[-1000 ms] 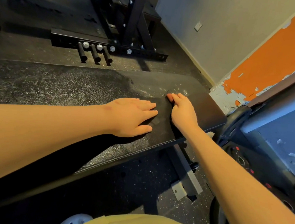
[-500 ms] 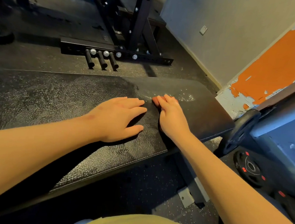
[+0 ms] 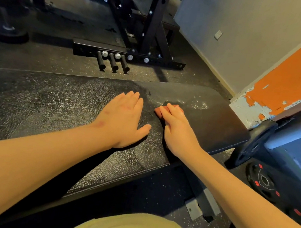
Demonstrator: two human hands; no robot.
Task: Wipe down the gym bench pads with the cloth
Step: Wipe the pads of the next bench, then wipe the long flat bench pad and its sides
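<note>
Head view, left hand (image 3: 122, 118) flat on pad (image 3: 39, 101), right hand (image 3: 178, 132) flattening cloth (image 3: 167, 103), gap wider.

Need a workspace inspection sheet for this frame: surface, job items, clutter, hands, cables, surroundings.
Surface: black textured bench pad, glossy speckled patch near its right end.
Job's things: dark cloth, mostly under the right hand; only a corner shows.
Clutter: weight plate flat on the floor by the bench's right end.
Grippers: left hand flat on the pad, holding nothing; right hand presses the cloth, fingers straight.
Cables: nothing seen.
Surroundings: black rack base with three pegs beyond the bench; wall with peeling orange paint.
</note>
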